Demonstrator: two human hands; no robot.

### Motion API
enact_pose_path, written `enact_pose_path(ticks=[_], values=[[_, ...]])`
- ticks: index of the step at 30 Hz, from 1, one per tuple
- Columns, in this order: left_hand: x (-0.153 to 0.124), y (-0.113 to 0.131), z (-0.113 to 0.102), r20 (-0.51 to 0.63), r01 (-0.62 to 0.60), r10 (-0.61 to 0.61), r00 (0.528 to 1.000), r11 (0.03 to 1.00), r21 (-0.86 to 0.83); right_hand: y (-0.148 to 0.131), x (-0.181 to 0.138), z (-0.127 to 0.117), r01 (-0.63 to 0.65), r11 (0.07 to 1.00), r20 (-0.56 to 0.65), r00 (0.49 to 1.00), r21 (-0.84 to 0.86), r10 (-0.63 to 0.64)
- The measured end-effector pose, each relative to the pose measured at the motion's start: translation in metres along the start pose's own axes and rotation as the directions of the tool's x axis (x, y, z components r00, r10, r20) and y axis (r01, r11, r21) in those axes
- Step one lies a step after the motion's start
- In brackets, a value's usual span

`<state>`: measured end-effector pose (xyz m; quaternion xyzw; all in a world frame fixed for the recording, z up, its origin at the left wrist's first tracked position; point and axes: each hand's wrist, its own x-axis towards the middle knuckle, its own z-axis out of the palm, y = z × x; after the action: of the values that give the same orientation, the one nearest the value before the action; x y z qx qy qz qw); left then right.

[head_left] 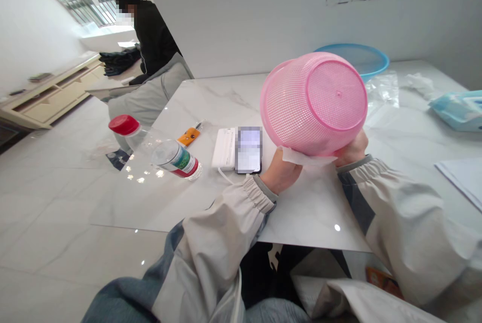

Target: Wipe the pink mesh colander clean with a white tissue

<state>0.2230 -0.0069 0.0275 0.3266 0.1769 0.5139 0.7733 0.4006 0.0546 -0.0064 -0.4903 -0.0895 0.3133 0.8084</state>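
Observation:
A pink plastic mesh basket (314, 104) is held up above the marble table (211, 97), tilted with its underside toward me. My left hand (280, 172) grips its lower edge and presses a white wipe (307, 158) against it. Under the basket's lower right rim sits my right hand (352, 151), closed on the rim, its fingers mostly hidden behind the basket.
A clear bottle with a red cap (150, 147) lies on the table's left part, beside an orange item (189, 136), a white power bank (224, 149) and a phone (249, 149). A blue basin (367, 59), plastic bags and papers (461, 177) lie right. Another person (150, 46) sits far left.

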Motion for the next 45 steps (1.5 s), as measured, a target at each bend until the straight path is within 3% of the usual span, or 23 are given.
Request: enact_pose_path(ticks=[4,9,17,24,34,45], values=[[0.001,-0.001,0.0,-0.007,-0.022,0.022,1.0,1.0,0.011,-0.006,-0.022,0.009,-0.076,0.997,-0.011,0.997,0.035,0.076],[0.001,0.003,-0.002,-0.004,-0.031,0.031,1.0,0.999,0.018,-0.023,-0.015,0.015,-0.087,0.985,0.237,0.97,0.146,0.051],[-0.002,0.007,0.0,-0.055,0.029,-0.026,0.998,0.998,0.049,-0.032,0.038,-0.002,-0.041,0.999,0.164,0.986,0.017,0.037],[-0.004,0.008,0.005,0.02,0.043,-0.044,0.999,0.997,0.064,-0.023,0.035,-0.004,-0.026,0.997,0.138,0.99,0.072,0.015],[-0.004,0.008,0.007,0.044,0.031,-0.034,0.998,0.998,0.059,-0.028,0.021,0.0,-0.072,0.981,0.329,0.944,0.179,0.009],[-0.003,0.008,0.006,0.028,0.022,-0.023,0.999,0.998,0.059,-0.025,0.023,0.001,-0.081,0.985,0.292,0.956,0.15,0.034]])
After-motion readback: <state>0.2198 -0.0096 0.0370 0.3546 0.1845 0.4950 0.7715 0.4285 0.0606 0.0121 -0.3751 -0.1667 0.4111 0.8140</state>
